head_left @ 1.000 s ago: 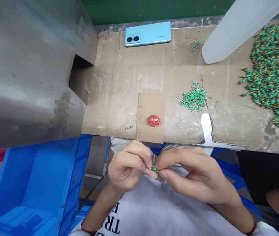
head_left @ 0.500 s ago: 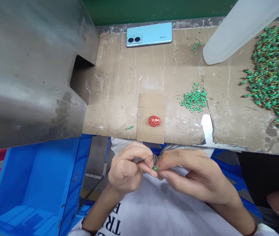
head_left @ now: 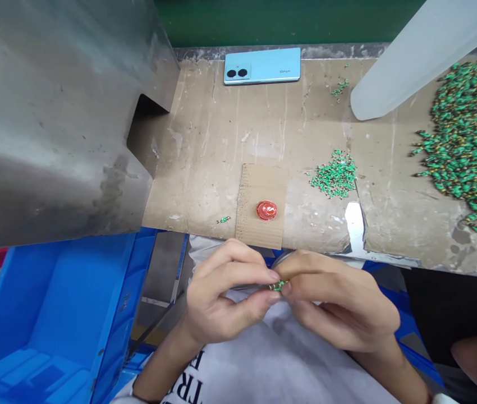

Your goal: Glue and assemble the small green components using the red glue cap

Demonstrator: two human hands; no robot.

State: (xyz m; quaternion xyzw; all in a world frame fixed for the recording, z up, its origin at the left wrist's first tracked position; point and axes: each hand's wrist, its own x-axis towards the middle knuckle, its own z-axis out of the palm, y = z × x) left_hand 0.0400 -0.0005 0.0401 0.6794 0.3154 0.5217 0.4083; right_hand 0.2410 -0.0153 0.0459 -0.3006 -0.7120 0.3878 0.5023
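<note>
In front of my chest, below the table edge, my left hand (head_left: 230, 294) pinches a tiny green-and-yellow figurine-like piece (head_left: 278, 286) between thumb and forefinger. Fingertips of my right hand (head_left: 342, 303) close on the other end of the same piece, partly hiding it. A similar piece (head_left: 224, 220) lies alone near the table's front edge. On a small cardboard square (head_left: 259, 235) rests a glossy red oval thing (head_left: 266, 210). Smaller green bits form a pile (head_left: 333, 175) to its right, and a large heap of green-and-yellow pieces (head_left: 466, 157) covers the far right.
Cardboard (head_left: 205, 168) covers the table. A pale blue phone (head_left: 264, 66) lies at the back. A white cylinder (head_left: 394, 73) slants in at upper right, and a metal housing (head_left: 62, 123) stands left. Below it sits a blue crate (head_left: 65, 303). Another person's arm (head_left: 469, 348) shows at lower right.
My hands have shifted slightly right, and the left fingers have straightened. More of the green piece now shows between my fingertips; the grey thing seen there before no longer shows.
</note>
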